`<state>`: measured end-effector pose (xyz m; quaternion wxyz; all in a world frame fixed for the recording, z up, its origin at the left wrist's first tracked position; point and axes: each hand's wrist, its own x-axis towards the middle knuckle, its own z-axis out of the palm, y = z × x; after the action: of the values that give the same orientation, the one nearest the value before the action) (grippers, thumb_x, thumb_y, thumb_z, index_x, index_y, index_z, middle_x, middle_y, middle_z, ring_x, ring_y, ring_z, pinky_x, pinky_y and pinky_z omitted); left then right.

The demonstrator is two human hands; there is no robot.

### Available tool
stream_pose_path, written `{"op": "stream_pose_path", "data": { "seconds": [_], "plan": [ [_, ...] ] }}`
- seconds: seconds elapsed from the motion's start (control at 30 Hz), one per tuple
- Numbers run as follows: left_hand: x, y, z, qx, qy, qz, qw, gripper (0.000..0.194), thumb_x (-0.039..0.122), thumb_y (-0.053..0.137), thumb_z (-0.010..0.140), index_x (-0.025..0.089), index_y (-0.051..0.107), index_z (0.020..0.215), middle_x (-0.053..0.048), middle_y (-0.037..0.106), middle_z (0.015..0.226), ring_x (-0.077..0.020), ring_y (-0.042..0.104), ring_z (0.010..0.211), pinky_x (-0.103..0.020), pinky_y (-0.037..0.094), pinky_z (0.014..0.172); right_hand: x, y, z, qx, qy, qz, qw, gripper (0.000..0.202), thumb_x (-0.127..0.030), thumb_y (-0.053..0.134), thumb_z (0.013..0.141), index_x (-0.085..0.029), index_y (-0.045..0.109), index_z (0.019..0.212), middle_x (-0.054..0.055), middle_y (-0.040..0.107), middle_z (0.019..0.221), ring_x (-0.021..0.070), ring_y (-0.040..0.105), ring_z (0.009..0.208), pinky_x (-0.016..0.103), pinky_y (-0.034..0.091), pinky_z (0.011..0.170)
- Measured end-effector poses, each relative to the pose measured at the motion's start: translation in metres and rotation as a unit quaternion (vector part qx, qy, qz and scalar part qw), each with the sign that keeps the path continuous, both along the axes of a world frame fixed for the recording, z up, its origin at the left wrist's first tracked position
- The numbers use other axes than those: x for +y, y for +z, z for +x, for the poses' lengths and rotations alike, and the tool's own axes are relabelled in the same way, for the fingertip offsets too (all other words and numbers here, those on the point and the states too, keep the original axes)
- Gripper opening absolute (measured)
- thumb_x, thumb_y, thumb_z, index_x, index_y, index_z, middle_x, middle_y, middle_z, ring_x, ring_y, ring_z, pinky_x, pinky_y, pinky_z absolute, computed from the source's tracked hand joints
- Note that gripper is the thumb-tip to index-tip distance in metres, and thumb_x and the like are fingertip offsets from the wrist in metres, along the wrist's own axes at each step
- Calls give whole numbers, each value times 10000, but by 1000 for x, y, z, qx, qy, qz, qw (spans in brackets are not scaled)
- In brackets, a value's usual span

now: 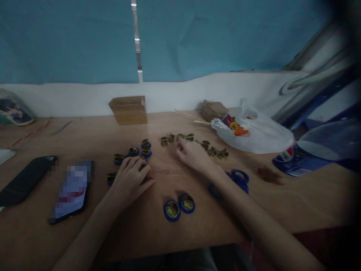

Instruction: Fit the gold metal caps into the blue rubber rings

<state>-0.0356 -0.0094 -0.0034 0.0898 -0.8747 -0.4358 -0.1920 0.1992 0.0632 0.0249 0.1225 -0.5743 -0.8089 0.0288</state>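
My left hand [131, 177] rests on the table with its thumb apart from the bent fingers. Its fingertips reach a cluster of small brass fittings seated in blue rings [118, 159], partly covering some of them. Over the right half, my right hand [193, 152] is closed, its thumb and fingers drawn together beside a row of loose brass fittings [164, 141]. What lies between those fingertips is hidden. Two blue-ringed brass fittings [172, 210] lie in front, between my forearms. Several loose blue rings [240, 177] are partly hidden under my right forearm.
To the left lie a lit phone [72, 192] and a dark flat object [26, 180]. Along the back stand an open cardboard box [131, 111] and a smaller brown box [214, 110]. A white plastic bag [262, 131] and a large clear-and-blue container [318, 150] occupy the right.
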Motion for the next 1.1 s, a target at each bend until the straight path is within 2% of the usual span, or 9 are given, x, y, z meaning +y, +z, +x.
{"op": "stream_pose_path", "data": {
  "seconds": [0.17, 0.3, 0.4, 0.53, 0.63, 0.8, 0.97, 1.03, 1.1],
  "plan": [
    [4, 0, -3, -60, 27, 72, 995, 72, 261, 587, 874, 201, 620, 852, -82, 692, 884, -280, 609, 945, -436, 463, 832, 38, 2, -31, -21, 42, -15, 999, 284, -149, 447, 894, -132, 602, 1132, 161, 647, 1160, 256, 627, 994, 303, 446, 791],
    [5, -3, 0, -152, 32, 82, 984, 77, 186, 532, 886, 193, 608, 877, -71, 707, 847, -249, 655, 844, -406, 491, 789, 53, -1, -47, -19, 40, -25, 999, 246, -160, 458, 909, -85, 640, 1056, 210, 640, 1143, 266, 612, 1027, 312, 449, 824],
    [4, -4, 3, -183, 38, 77, 979, 107, 162, 528, 886, 183, 591, 970, -76, 722, 909, -240, 681, 854, -411, 525, 801, 45, 4, -48, 7, 47, -10, 999, 217, -206, 496, 920, -74, 655, 985, 217, 659, 1082, 254, 620, 985, 306, 443, 806],
    [0, 0, 8, -266, 37, 30, 963, 339, 220, 583, 877, 186, 524, 1209, -121, 677, 1176, -254, 659, 1082, -430, 540, 914, 13, 23, -39, 68, 94, 12, 993, 181, -279, 531, 935, -146, 652, 917, 77, 698, 900, 160, 627, 834, 247, 429, 734],
    [-5, 1, 12, -384, -15, -100, 918, 475, 253, 614, 864, 203, 464, 1312, -133, 626, 1285, -250, 636, 1150, -438, 529, 971, -18, 30, -34, 187, 128, 9, 974, 190, -326, 569, 915, -164, 641, 846, 10, 664, 750, 118, 595, 688, 222, 419, 638],
    [-10, -4, 21, -529, -99, -313, 783, 339, 226, 624, 851, 191, 564, 1183, -104, 692, 1166, -229, 676, 1076, -417, 544, 946, -60, 13, -38, 405, 139, -31, 903, 189, -288, 617, 872, -167, 615, 726, -9, 612, 660, 112, 550, 589, 218, 409, 541],
    [-15, -1, 29, -558, -72, -389, 729, 246, 207, 665, 804, 170, 604, 1039, -75, 701, 1096, -219, 666, 1063, -394, 510, 968, -91, 16, -20, 341, 96, 32, 935, 156, -305, 532, 932, -196, 642, 955, 40, 672, 896, 160, 625, 781, 284, 485, 715],
    [-16, 1, 30, -563, -59, -394, 724, 237, 220, 656, 813, 172, 595, 1036, -75, 692, 1109, -214, 657, 1071, -394, 495, 978, -103, 22, 8, 272, 24, 87, 958, 254, -343, 549, 918, -202, 596, 1125, 72, 667, 1038, 203, 633, 897, 337, 490, 799],
    [-17, 3, 31, -568, -49, -402, 717, 238, 230, 660, 816, 173, 581, 1033, -77, 685, 1122, -208, 654, 1071, -392, 487, 981, -116, 20, 43, 199, -74, 128, 969, 295, -395, 536, 909, -188, 600, 1108, 103, 666, 1034, 250, 636, 915, 381, 497, 790]
  ]
}}
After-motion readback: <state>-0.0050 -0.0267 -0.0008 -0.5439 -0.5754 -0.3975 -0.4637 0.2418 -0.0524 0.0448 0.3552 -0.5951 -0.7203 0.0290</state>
